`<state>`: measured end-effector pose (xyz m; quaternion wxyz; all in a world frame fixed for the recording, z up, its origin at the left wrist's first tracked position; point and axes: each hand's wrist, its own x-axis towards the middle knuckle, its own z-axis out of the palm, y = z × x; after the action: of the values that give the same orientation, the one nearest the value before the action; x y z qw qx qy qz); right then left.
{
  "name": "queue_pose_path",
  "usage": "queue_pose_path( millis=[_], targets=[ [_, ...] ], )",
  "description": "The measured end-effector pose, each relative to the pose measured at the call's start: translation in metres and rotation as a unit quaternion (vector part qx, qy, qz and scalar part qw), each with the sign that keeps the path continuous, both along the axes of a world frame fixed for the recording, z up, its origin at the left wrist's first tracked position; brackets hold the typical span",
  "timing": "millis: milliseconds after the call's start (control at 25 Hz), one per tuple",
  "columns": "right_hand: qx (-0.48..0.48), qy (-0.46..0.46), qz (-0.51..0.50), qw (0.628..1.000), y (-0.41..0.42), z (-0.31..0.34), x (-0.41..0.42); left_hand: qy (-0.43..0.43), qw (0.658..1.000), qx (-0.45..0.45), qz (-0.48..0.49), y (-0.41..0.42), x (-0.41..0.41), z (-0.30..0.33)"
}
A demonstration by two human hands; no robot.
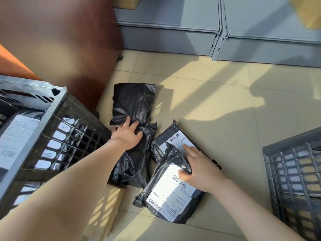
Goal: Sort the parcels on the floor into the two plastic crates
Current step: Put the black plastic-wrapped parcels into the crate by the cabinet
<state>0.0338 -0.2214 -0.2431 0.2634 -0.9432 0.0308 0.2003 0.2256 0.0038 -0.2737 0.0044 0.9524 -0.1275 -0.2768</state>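
At nine o'clock stands the left crate (43,129), a black lattice of hard plastic already holding labelled parcels whose white slips show through its slots; a tan carton (107,206) lies at its foot. Just right of it, near the middle of the tiled floor (225,101), the left hand (127,134) rests palm down on a long black bag (133,133), fingers curled and bunching the crinkled film at the bag's waist, thumb spread wide; it looks like a pinch forming, though whether it has truly closed I cannot tell. That bag runs from twelve to six o'clock, so its long axis lies almost along the left forearm, and the left hand is plainly the nearer one to it. Further right, two glossy black mailers overlap: the upper parcel (173,141) toward one o'clock and the lower parcel (170,193) toward five, each flat, soft and bearing a white barcode label. On them sits the right hand (199,169), index finger stretched onto the upper label, thumb and remaining fingers gathering a fold of the lower parcel's film. At three o'clock the right crate (295,180) waits, well apart from the left one, close beside the right wrist.
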Motion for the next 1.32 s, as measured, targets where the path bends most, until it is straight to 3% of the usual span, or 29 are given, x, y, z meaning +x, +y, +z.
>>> queue_pose_path(
  millis=[160, 520, 720, 920, 1160, 1320],
  targets=[
    [0.009, -0.009, 0.011, 1.000, -0.003, -0.001, -0.009, -0.017, 0.999, -0.004, -0.035, 0.007, -0.044, 0.000],
    [0.024, 0.016, 0.081, 0.996, -0.006, 0.007, -0.107, 0.061, 0.995, 0.017, -0.074, 0.044, -0.163, 0.007],
    [0.020, 0.023, 0.099, 0.995, 0.007, 0.013, -0.142, -0.119, 0.986, 0.001, -0.113, 0.038, -0.136, 0.020],
    [0.029, 0.033, 0.094, 0.995, 0.011, 0.010, -0.147, 0.017, 0.992, 0.061, -0.112, 0.014, -0.094, 0.019],
    [0.105, 0.113, 0.022, 0.988, 0.006, 0.030, -0.131, 0.003, 0.986, 0.045, -0.163, 0.032, -0.150, 0.025],
    [0.137, 0.165, -0.045, 0.976, 0.006, 0.046, -0.120, 0.037, 0.988, 0.038, -0.147, 0.048, -0.191, 0.029]
  ],
)
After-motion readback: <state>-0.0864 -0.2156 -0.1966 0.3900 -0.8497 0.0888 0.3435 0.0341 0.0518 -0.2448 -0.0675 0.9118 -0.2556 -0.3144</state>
